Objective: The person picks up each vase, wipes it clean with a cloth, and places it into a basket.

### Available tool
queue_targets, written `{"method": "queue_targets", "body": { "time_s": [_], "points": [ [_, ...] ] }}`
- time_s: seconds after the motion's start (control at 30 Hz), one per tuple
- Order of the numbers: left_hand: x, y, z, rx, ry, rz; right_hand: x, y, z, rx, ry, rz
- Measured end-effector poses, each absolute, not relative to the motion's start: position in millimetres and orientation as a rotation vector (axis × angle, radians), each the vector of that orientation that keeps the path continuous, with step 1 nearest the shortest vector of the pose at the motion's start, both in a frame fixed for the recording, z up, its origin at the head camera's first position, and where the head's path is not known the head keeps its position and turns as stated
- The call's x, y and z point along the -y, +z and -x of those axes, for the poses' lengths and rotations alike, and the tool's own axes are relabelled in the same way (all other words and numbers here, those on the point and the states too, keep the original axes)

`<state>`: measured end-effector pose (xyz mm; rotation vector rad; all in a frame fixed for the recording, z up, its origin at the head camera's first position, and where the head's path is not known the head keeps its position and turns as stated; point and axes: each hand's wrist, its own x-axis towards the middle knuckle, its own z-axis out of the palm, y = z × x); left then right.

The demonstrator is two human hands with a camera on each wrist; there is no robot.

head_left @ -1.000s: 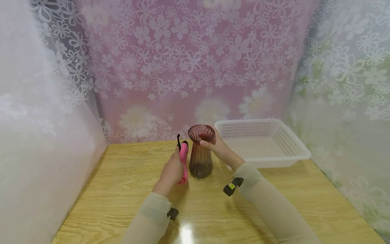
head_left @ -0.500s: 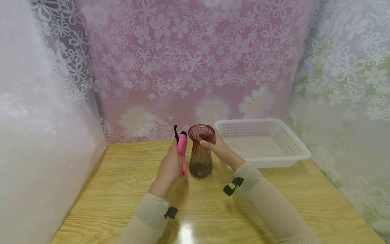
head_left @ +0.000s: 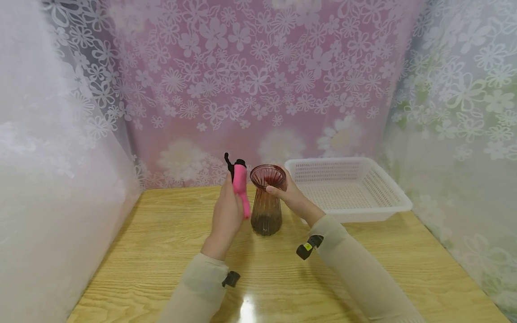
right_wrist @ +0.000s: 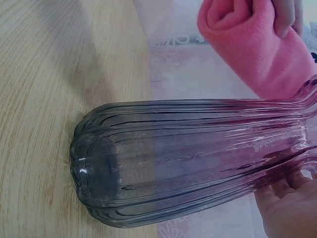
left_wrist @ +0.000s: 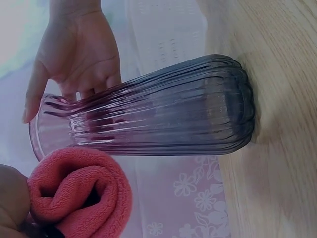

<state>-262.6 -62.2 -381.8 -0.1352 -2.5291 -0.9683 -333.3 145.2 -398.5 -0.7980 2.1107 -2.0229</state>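
Observation:
A ribbed glass vase (head_left: pixel 265 211), reddish at the neck and smoky grey at the base, stands upright on the table. My right hand (head_left: pixel 295 201) grips its neck from the right, thumb toward the near side of the rim. Left of the vase, my left hand (head_left: pixel 227 208) holds a rolled pink cloth (head_left: pixel 240 180), raised off the tabletop. Black pieces (head_left: pixel 228 162) stick out at its top; what they are is unclear. In the left wrist view the roll (left_wrist: pixel 106 198) shows its spiral end near the vase (left_wrist: pixel 163 116). Left-hand fingers are mostly hidden behind the cloth.
A white perforated plastic basket (head_left: pixel 347 216) sits at the back right, just behind the right hand. The wood-grain table (head_left: pixel 161 255) is bounded by a pink floral curtain (head_left: pixel 258 89) behind and pale sheets on both sides.
My left hand has lifted the rolled pink cloth upward beside the vase, to about rim height, and tipped it slightly. The right hand and the vase have stayed in place.

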Motion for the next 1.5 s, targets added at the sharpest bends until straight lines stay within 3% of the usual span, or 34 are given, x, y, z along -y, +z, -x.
{"method": "queue_targets", "body": {
  "time_s": [0.7, 1.5],
  "points": [
    [28, -396, 273, 2.334, -0.993, 0.194, -146, -400, 334, -2.165, -1.994, 0.804],
    [26, -409, 282, 2.465, -0.951, 0.150, -145, -398, 332, -2.140, -2.004, 0.789]
  ]
}}
